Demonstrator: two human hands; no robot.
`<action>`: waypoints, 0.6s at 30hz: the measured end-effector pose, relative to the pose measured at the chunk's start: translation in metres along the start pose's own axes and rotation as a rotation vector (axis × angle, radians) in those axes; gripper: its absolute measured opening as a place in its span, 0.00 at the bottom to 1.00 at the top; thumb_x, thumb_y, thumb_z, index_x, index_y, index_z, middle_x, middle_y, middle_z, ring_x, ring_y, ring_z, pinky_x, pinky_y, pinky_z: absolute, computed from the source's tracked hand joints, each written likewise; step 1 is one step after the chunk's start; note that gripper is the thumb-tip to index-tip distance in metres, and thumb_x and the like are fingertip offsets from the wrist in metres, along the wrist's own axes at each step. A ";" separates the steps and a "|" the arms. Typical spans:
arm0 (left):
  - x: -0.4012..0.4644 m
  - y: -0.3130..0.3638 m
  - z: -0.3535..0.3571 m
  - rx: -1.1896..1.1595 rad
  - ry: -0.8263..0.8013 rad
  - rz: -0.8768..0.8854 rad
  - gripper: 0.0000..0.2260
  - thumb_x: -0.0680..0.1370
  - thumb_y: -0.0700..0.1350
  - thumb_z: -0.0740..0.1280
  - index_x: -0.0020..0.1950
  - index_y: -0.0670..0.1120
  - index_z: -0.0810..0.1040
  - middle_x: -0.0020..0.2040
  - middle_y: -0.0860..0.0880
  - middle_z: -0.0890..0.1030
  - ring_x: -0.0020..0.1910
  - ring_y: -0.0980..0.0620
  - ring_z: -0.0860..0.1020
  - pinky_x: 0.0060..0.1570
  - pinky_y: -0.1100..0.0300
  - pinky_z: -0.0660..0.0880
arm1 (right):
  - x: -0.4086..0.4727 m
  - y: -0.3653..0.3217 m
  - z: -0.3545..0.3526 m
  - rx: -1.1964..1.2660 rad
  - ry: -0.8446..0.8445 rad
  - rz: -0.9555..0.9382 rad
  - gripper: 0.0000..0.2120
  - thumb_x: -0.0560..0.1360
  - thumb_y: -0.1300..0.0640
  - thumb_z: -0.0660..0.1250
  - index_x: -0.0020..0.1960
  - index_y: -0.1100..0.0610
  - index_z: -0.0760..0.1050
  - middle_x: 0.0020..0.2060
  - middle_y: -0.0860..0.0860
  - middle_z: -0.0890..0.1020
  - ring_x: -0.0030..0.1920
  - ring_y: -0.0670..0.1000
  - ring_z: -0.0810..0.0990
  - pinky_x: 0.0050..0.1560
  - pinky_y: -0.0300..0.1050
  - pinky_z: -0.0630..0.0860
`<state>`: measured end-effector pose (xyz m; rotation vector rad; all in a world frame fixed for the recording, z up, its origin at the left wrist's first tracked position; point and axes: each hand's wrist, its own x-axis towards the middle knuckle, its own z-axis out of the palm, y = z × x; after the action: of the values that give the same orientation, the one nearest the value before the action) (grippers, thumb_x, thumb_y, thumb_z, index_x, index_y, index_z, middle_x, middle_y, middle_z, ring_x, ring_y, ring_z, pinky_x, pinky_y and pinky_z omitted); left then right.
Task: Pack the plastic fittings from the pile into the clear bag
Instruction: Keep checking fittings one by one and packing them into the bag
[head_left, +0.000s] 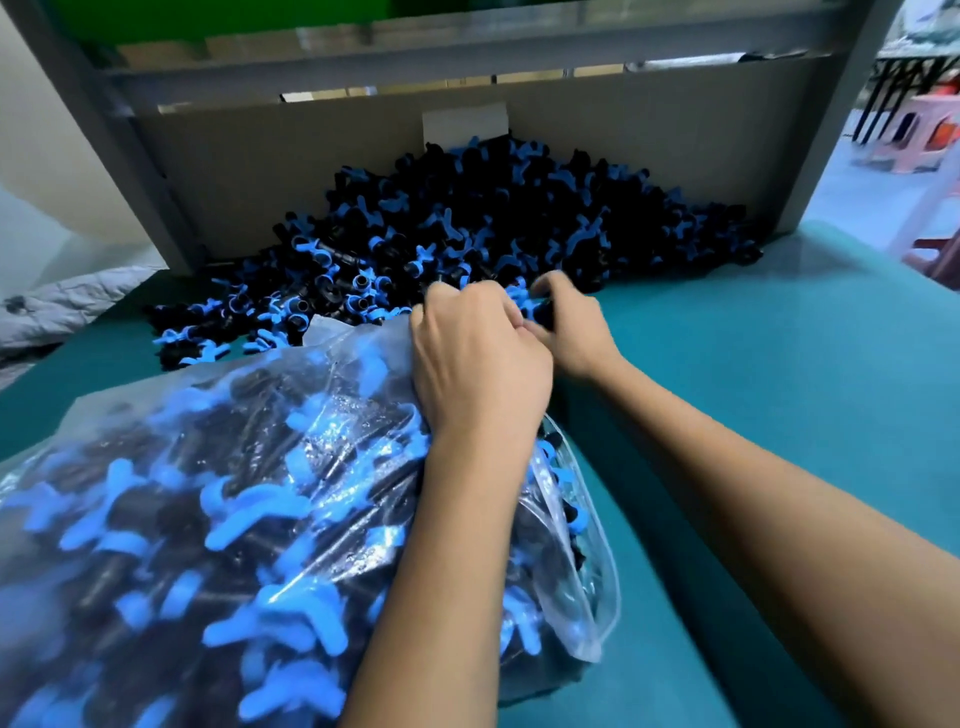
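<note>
A big pile of black and blue plastic fittings (467, 223) lies on the teal table against a cardboard wall. In front of it, at the lower left, a clear bag (218, 493) bulges with many of the same fittings. My left hand (478, 358) grips the bag's top edge at its mouth, next to the pile's front edge. My right hand (571, 327) sits just right of it, fingers curled around black and blue fittings at the mouth of the bag. The two hands touch.
The teal table (779, 389) stretches to the right of the hands. A cardboard panel (311, 171) in a grey metal frame (135, 156) backs the pile. Pink stools (919, 135) stand off the table at the far right.
</note>
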<state>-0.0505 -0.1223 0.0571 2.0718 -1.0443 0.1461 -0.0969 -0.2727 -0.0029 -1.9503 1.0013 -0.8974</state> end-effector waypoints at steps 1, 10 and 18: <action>0.001 0.000 -0.002 -0.041 0.028 0.030 0.08 0.77 0.41 0.69 0.50 0.53 0.83 0.59 0.47 0.75 0.59 0.44 0.75 0.56 0.53 0.73 | -0.007 0.002 -0.007 0.085 0.066 0.010 0.12 0.77 0.58 0.72 0.56 0.60 0.72 0.42 0.48 0.82 0.39 0.45 0.79 0.42 0.41 0.72; 0.005 0.002 0.007 -0.197 -0.255 0.087 0.13 0.76 0.55 0.76 0.58 0.52 0.84 0.54 0.53 0.84 0.54 0.53 0.81 0.57 0.56 0.77 | -0.087 0.017 -0.046 1.056 -0.092 0.198 0.12 0.75 0.57 0.74 0.55 0.62 0.81 0.46 0.65 0.72 0.38 0.56 0.69 0.37 0.41 0.74; 0.007 -0.005 0.010 -0.235 -0.349 0.028 0.13 0.73 0.53 0.80 0.54 0.51 0.84 0.47 0.53 0.84 0.45 0.55 0.83 0.45 0.60 0.79 | -0.090 0.023 -0.048 1.218 -0.020 0.202 0.05 0.78 0.61 0.68 0.52 0.61 0.81 0.45 0.58 0.83 0.35 0.51 0.78 0.35 0.37 0.67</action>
<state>-0.0454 -0.1320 0.0502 1.9065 -1.2328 -0.3220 -0.1852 -0.2191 -0.0217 -0.8053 0.4051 -1.0092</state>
